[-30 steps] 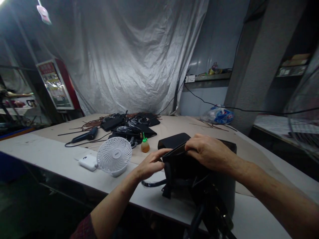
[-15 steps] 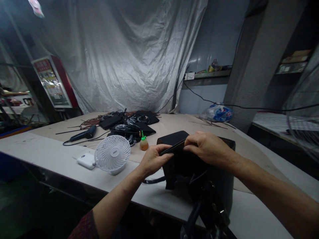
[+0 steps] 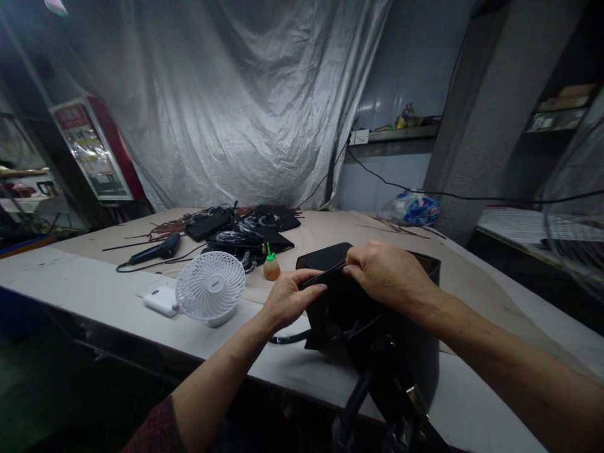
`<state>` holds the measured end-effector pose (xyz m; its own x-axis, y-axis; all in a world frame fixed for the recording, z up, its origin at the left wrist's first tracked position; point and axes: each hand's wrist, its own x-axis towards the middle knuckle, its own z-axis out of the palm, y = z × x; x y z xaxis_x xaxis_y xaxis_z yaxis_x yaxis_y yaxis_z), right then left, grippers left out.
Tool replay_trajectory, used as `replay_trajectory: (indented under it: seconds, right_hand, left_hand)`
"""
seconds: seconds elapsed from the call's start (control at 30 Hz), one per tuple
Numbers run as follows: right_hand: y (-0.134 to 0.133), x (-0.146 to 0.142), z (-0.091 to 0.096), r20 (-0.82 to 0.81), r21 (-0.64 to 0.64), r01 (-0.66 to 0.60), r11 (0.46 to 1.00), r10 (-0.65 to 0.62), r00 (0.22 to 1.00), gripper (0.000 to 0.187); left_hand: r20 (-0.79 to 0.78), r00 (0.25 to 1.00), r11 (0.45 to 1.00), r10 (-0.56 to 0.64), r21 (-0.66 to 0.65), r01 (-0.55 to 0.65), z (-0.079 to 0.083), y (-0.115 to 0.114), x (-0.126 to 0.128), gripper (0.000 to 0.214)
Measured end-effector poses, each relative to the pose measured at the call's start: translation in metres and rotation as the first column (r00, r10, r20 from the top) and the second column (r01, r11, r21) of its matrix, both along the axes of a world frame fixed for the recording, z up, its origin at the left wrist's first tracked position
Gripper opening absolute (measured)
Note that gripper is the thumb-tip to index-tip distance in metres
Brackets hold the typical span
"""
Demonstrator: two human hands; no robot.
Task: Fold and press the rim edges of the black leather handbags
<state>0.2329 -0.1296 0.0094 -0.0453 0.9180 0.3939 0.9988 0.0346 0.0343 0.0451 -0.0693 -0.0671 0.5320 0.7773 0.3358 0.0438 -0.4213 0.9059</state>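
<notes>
A black handbag (image 3: 418,340) lies on its side at the table's front edge, its handle and metal fittings hanging toward me. My left hand (image 3: 295,296) pinches the left end of a thin black edge of the bag between thumb and fingers. On the same edge, further right, my right hand (image 3: 377,270) is closed with thumb and curled fingers. The bag's dark inside shows below both hands, too dim for detail. Left of my left hand stand a small glue bottle (image 3: 271,270) with a green tip and a white fan (image 3: 211,286).
Several black bag pieces (image 3: 245,229) and brown strips lie piled at the back of the table. A dark handheld tool (image 3: 155,250) with a cord and a white box (image 3: 161,300) sit at left. A plastic bag (image 3: 415,209) rests at the back right.
Both hands keep their grip on the bag's edge, with only slight shifts. The bag's lower part and handle have moved a little to the left. The view has tilted slightly.
</notes>
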Motion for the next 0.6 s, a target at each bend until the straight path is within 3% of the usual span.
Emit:
replay_trajectory:
  seconds: [0.43, 0.6]
  right_hand:
    - [0.0038, -0.0017, -0.0040, 0.003, 0.069, 0.009, 0.998, -0.009, 1.000, 0.024]
    - [0.0041, -0.0021, -0.0027, 0.037, 0.016, -0.050, 0.999, 0.049, 0.998, 0.021]
  left_hand:
    - [0.049, 0.998, 0.997, -0.032, -0.062, 0.035, 0.0015, -0.0035, 0.0008, 0.031]
    - [0.057, 0.998, 0.995, -0.021, -0.100, 0.026, 0.0023, -0.0038, 0.0012, 0.030]
